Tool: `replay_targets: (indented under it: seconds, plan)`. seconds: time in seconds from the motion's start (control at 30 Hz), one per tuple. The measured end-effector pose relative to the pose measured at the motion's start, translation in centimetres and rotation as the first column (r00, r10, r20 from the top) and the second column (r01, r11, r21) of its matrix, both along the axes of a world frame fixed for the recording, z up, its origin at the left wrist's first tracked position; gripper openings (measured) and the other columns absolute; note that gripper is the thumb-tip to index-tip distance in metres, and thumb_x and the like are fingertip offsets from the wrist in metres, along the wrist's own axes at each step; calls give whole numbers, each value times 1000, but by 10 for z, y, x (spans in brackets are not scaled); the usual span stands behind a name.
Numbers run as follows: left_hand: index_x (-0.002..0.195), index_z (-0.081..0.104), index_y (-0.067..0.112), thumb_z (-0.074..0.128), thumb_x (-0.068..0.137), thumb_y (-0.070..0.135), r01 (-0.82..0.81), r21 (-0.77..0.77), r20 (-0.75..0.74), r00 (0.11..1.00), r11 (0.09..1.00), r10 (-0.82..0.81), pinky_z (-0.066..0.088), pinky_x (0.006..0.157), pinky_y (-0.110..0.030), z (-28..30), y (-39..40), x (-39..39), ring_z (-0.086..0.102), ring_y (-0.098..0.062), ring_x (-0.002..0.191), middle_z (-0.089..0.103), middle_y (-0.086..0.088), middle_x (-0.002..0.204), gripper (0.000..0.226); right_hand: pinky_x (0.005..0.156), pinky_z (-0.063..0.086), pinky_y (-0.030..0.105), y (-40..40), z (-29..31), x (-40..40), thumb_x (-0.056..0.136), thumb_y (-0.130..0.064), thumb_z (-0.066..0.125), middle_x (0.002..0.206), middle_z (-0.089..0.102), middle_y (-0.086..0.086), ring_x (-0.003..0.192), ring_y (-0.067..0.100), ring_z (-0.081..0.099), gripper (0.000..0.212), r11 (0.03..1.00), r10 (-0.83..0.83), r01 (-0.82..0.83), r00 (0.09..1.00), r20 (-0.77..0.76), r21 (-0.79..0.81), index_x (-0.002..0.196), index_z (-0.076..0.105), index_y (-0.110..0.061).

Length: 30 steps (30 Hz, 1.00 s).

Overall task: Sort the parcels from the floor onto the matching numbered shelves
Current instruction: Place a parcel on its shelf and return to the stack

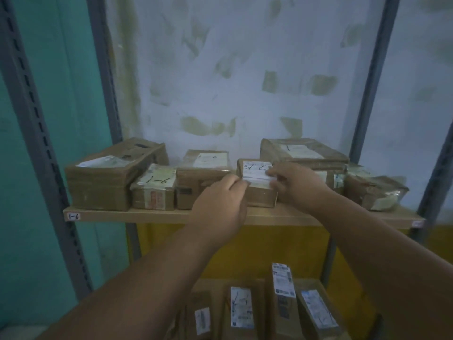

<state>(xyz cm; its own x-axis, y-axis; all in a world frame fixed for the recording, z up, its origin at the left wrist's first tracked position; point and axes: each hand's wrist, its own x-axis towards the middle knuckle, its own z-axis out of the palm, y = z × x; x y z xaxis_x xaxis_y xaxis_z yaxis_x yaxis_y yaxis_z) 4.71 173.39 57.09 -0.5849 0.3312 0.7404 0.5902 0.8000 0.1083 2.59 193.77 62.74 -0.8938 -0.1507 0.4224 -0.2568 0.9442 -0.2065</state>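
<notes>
Now both hands are on it: the left hand [221, 200] grips the near-left corner of the small brown cardboard parcel with the white handwritten label [257, 184], fingers curled closed against its side, while the right hand [294, 185] clamps the right edge, fingertips lying over the label. The parcel sits at centre frame on the tan wooden shelf board [157, 214], squeezed between a taped brown box [199, 182] on its left and a stack of larger boxes [306, 153] on its right. Its long axis runs away from the hands toward the wall, so the push goes straight ahead and neither hand is clearly nearer. At lower left of the board, the small white shelf tag [74, 216] reads 1-6; the parcel's own marking looks like it ends in 6, though the first digit is unclear.
</notes>
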Motion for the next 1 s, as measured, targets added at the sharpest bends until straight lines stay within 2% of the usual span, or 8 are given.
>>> replay_targets:
  seconds: [0.1, 0.17, 0.23, 0.47, 0.63, 0.8, 0.93, 1.0]
  plan:
    - [133, 60, 13, 53, 99, 16, -69, 111, 48, 997, 991, 64, 50, 75, -32, -5, 9, 2, 62, -21, 101, 57, -2, 126, 35, 74, 37, 22, 7, -5, -3, 99, -23, 57, 120, 66, -4, 94, 7, 53, 28, 991, 95, -97, 995, -24, -88, 126, 66, -26]
    - [135, 59, 14, 55, 99, 17, -116, 125, 46, 993, 985, 111, 47, 73, -29, -8, 15, 5, 62, -20, 100, 56, -1, 127, 37, 64, 36, 16, 8, -8, -5, 98, -23, 60, 111, 65, -4, 86, 5, 53, 26, 980, 151, -155, 988, -42, -126, 122, 67, -26]
    - [136, 58, 14, 57, 98, 16, -152, 117, 39, 988, 981, 148, 46, 73, -28, -9, 22, 10, 62, -20, 100, 55, -1, 128, 38, 61, 32, 9, 7, -9, -6, 95, -24, 64, 103, 62, -5, 82, 4, 53, 22, 970, 179, -187, 982, -67, -155, 117, 69, -27]
    - [138, 59, 10, 63, 93, 13, -248, 94, 27, 969, 964, 247, 54, 85, -37, -5, 27, 21, 62, -25, 108, 55, -5, 133, 45, 65, 43, 12, 7, -12, 1, 93, -25, 68, 100, 68, -7, 84, 0, 62, 7, 933, 256, -274, 961, -107, -232, 98, 73, -24]
    - [137, 60, 12, 62, 93, 16, -255, 39, 45, 966, 966, 253, 52, 87, -36, 4, 25, 21, 60, -24, 110, 55, -2, 133, 44, 70, 48, 20, 7, -10, 2, 94, -23, 67, 103, 66, -5, 88, 5, 62, 8, 929, 250, -268, 963, -101, -255, 101, 71, -22]
    - [138, 59, 12, 60, 94, 17, -231, 27, 59, 972, 973, 229, 52, 89, -37, 6, 24, 19, 59, -23, 112, 54, -1, 134, 44, 68, 42, 13, 4, -15, -1, 94, -24, 66, 106, 64, -4, 90, 6, 61, 7, 939, 230, -251, 966, -117, -233, 100, 69, -24]
    - [136, 60, 12, 60, 94, 20, -196, 34, 51, 980, 980, 194, 52, 89, -36, 6, 20, 17, 59, -22, 111, 53, 0, 134, 43, 79, 49, 23, 3, -15, 4, 95, -24, 65, 110, 61, -5, 96, 9, 60, 13, 941, 215, -239, 969, -124, -239, 108, 68, -24]
    - [132, 63, 12, 62, 93, 20, -174, 34, 35, 984, 984, 173, 53, 87, -37, 7, 18, 17, 61, -23, 107, 53, -1, 132, 39, 82, 48, 21, 2, -17, 7, 95, -25, 64, 112, 59, -6, 96, 7, 58, 19, 944, 205, -232, 969, -136, -233, 114, 67, -23]
